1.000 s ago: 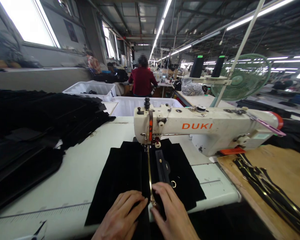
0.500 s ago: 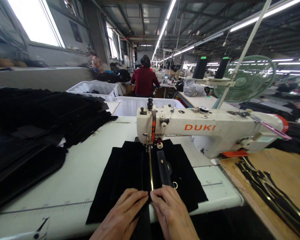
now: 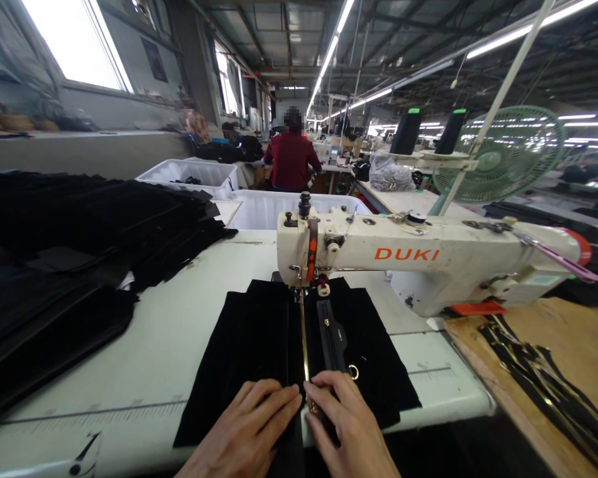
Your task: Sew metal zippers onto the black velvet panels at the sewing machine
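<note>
A black fabric panel point(image 3: 249, 345) lies under the needle area of a white sewing machine point(image 3: 349, 245). A gold-toothed zipper point(image 3: 305, 338) runs from the presser foot toward me along the panel. My left hand point(image 3: 249, 425) rests on the fabric left of the zipper, fingers stretched out flat and close together, fingertips at its edge. Opposite, my right hand point(image 3: 346, 418) has its bent fingers and thumb on the zipper's near end, with a gold slider showing between them. A dark zippered pocket strip point(image 3: 333, 335) and a gold ring point(image 3: 353, 372) are on the panel's right half.
Stacked black fabric pieces point(image 3: 80, 239) cover the table's left side. To the right, a brown board point(image 3: 568, 338) bears several gold-toothed zipper strips point(image 3: 538, 372). White bins point(image 3: 189, 174) stand behind the machine, with a person in dark red point(image 3: 293, 159) farther back. A green fan point(image 3: 503, 156) is at right.
My right thumb has moved away from the index finger, exposing the gold slider. My left hand stays almost in place. The whole view has shifted slightly.
</note>
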Demonstrator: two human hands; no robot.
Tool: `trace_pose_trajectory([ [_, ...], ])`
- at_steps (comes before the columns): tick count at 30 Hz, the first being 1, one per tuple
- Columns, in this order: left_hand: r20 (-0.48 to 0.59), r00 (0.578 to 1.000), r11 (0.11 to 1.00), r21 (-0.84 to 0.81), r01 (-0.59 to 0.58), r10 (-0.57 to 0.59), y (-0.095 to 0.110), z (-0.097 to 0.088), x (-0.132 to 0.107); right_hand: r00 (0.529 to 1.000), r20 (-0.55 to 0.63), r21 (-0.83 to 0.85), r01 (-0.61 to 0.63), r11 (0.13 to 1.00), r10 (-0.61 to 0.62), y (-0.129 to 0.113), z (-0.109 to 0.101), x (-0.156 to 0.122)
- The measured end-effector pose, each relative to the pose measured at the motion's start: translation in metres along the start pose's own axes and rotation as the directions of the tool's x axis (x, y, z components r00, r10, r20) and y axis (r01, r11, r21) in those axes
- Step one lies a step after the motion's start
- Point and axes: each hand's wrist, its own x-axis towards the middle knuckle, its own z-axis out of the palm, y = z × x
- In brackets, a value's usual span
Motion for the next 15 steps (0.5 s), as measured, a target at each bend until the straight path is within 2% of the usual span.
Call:
trace_pose_trajectory([
  [4, -0.061, 0.993, 0.983, -0.163, 0.089, -0.1, 0.003, 0.003, 0.004, 1.0, 0.013, 0.032, -0.005, 0.999, 0.005, -0.005, -0.004, 0.005],
  [8, -0.087, 0.987, 0.963, -0.246, 0.107, -0.132, 0.003, 0.01, 0.006, 1.0, -0.023, 0.014, -0.008, 1.0, 0.008, -0.009, -0.005, 0.011],
  [10, -0.138, 0.985, 0.971, -0.23, 0.066, -0.1, 0.001, 0.017, 0.003, 0.997, -0.067, -0.019, 0.025, 1.0, -0.026, -0.011, -0.005, 0.013],
  [13, -0.272, 0.962, 0.984, -0.177, -0.033, -0.017, -0.002, 0.024, -0.002, 0.987, -0.135, -0.072, 0.08, 0.994, -0.089, -0.012, -0.002, 0.012],
  [15, -0.264, 0.964, 0.988, -0.151, -0.029, -0.012, -0.003, 0.023, -0.004, 0.98, -0.171, -0.095, 0.088, 0.992, -0.103, -0.011, -0.001, 0.011],
])
